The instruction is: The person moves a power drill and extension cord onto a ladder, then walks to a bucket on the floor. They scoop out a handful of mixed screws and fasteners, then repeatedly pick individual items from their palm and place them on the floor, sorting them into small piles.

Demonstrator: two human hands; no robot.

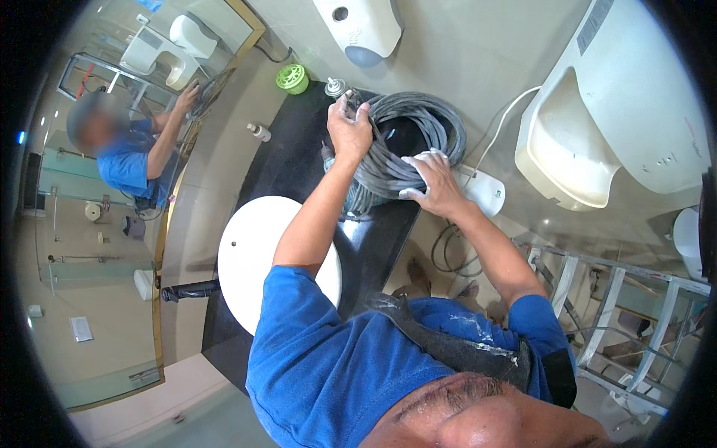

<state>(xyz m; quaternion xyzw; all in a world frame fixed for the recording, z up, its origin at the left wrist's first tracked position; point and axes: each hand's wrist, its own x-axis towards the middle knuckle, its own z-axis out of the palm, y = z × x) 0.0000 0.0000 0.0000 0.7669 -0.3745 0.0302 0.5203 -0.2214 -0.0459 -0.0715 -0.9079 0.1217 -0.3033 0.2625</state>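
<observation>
A thick coil of grey cable (441, 112) lies on the black countertop (280, 142), its loops stacked in a ring with a dark gap in the middle. My left hand (349, 133) is at the coil's left edge, fingers curled round strands of cable, with pale dust on the fingertips. On the near right side of the ring, my right hand (437, 183) grips the loops, fingers over the top and thumb below; it is whitened with dust too. A teal tool (328, 154) peeks out beside the coil, mostly covered by my left wrist and the cable.
A white round basin (243, 254) with a black faucet (190, 290) stands left of my left arm. Toward the wall are a green container (292, 78), a small bottle (259, 132) and a soap dispenser (362, 26). Rightward are a hand dryer (635, 97) and a metal ladder (605, 310).
</observation>
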